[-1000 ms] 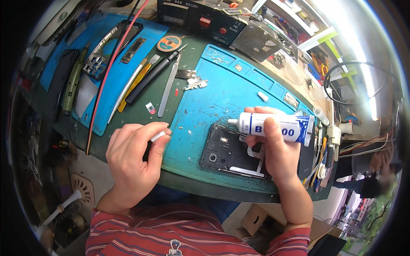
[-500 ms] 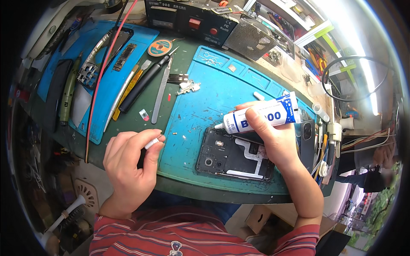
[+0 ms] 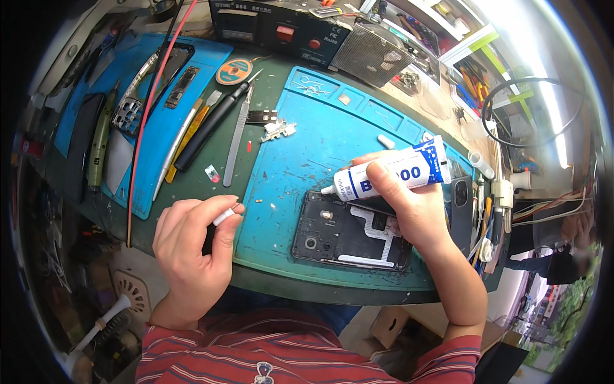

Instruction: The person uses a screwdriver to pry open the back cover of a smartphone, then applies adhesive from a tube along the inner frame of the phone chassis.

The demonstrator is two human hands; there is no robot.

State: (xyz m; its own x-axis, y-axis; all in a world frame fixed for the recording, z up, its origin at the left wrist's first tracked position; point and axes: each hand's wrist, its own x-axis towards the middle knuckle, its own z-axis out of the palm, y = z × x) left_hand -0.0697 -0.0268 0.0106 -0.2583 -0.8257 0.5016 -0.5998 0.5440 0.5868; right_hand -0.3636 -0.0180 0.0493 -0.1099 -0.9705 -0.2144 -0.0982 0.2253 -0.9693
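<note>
A white and blue glue tube (image 3: 416, 171) is gripped in my right hand (image 3: 416, 211). Its narrow nozzle points left, just over the upper left corner of an opened smartphone (image 3: 345, 240), whose black inside and white strips face up on the blue mat. Near the mat's left edge, my left hand (image 3: 195, 246) pinches a small white cap (image 3: 224, 216) between thumb and fingertips. Whether the nozzle touches the phone I cannot tell. Another small white piece (image 3: 385, 142) lies beyond the tube.
Left of the blue work mat (image 3: 275, 192) lie metal tweezers (image 3: 236, 137), a black pen-like tool (image 3: 214, 127) and a solder wire spool (image 3: 234, 72). A second mat (image 3: 137, 192) carries phone parts. A black machine (image 3: 281, 32) stands at the back. Tools (image 3: 489, 217) crowd the right edge.
The whole view has shifted slightly. Both hands keep nearly the same pose, with the tube and the cap still held.
</note>
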